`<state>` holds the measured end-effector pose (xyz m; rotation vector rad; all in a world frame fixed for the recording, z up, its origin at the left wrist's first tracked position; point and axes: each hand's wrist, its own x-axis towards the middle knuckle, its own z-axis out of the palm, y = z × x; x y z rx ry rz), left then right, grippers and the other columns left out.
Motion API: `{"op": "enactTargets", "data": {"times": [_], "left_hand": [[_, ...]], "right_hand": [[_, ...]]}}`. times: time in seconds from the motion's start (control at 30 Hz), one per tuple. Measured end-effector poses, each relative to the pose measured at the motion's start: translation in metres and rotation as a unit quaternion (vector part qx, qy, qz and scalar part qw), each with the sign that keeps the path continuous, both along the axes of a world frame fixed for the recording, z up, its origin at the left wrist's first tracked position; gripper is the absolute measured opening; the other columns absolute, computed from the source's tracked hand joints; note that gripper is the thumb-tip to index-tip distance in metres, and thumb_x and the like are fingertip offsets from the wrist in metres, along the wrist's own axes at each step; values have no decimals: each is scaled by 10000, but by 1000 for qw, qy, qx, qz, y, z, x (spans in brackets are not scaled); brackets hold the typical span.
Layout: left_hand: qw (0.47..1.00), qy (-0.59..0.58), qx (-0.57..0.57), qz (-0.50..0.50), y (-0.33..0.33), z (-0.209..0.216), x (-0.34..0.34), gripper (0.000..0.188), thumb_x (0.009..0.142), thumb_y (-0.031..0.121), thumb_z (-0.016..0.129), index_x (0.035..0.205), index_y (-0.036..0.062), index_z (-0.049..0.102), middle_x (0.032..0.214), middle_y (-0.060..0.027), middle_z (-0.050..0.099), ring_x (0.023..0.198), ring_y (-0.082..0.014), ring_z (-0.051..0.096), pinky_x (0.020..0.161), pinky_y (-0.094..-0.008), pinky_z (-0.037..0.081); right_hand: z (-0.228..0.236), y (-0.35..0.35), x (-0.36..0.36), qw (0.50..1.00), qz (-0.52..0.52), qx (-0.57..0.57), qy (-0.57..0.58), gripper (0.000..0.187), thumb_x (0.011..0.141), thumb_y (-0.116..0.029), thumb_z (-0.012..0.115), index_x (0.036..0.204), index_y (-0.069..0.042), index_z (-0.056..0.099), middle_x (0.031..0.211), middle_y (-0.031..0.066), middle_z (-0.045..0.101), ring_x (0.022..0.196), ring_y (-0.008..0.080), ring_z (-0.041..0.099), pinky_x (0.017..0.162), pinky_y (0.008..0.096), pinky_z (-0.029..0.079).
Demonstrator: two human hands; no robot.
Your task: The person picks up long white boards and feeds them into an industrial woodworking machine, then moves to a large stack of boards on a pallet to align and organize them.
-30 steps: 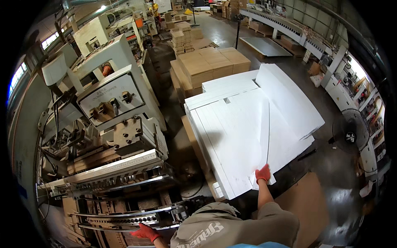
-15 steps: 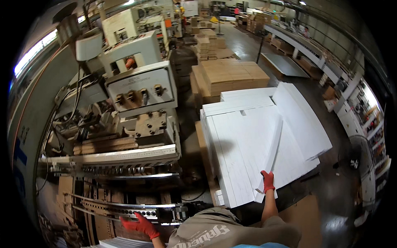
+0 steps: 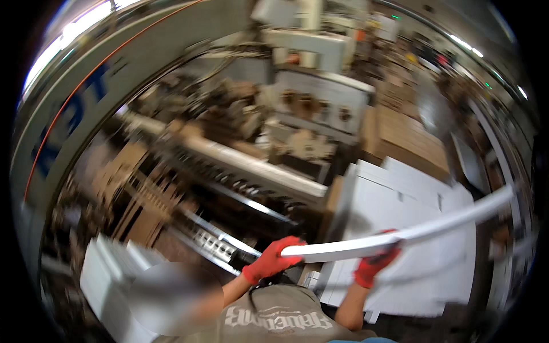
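Note:
A long, narrow white strip (image 3: 452, 221) is held between my two red-gloved hands. My left hand (image 3: 271, 263) is closed around its near left end. My right hand (image 3: 376, 267) grips it further along, and the far end stretches out to the right, slightly blurred. Below the strip lies a large stack of flat white boards (image 3: 374, 200), partly covered by the strip and my right hand. The metal rails (image 3: 214, 228) of a machine run just beyond my left hand.
A big machine with a knobbed control panel (image 3: 320, 103) fills the left and middle. Brown cardboard sheets (image 3: 414, 137) are stacked behind the white boards. More white panels (image 3: 103, 274) stand at lower left, beside a blurred patch. A grey machine frame (image 3: 143, 57) arches across the upper left.
My right hand has raised the strip off the white stack. My left hand has moved from beside the rails onto the strip's near end. The view has swung left.

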<state>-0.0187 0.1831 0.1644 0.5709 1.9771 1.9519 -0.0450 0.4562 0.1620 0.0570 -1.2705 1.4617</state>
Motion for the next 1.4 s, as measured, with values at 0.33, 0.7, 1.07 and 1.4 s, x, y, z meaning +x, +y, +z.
{"op": "enactTargets", "data": {"times": [0.33,0.7,1.07,1.4], "left_hand": [[741,-8,282,609,-137,-49,-8,323,868,155,713,1140,75,557,822,19,547,668,-69,531,506,-237,439],[682,13,368,632,-215,-89,-53,168,938,206,616,1058,129,528,964,-19,608,875,-166,634,711,-370,547],[766,2,197,612,-147,-106,-123,578,794,-24,648,1287,23,350,1246,-101,516,1147,-212,504,992,-337,412],[783,33,53,619,-189,-143,-179,681,750,49,709,1356,30,400,1227,-166,583,1142,-281,564,959,-370,446]], "right_hand": [[-59,207,-7,959,-144,-105,-221,447,922,-338,523,1231,-16,538,1170,174,575,1051,295,566,913,432,462],[-120,82,3,940,-68,107,-316,358,959,-290,587,1129,24,594,1077,199,595,1006,392,562,889,511,433],[-118,-59,15,813,323,-196,-444,266,993,-282,510,1183,-104,458,1096,43,529,843,174,562,749,307,483],[-114,-162,-32,812,323,-282,-396,217,954,-159,589,1101,-41,480,997,100,548,790,210,580,686,345,526]]}}
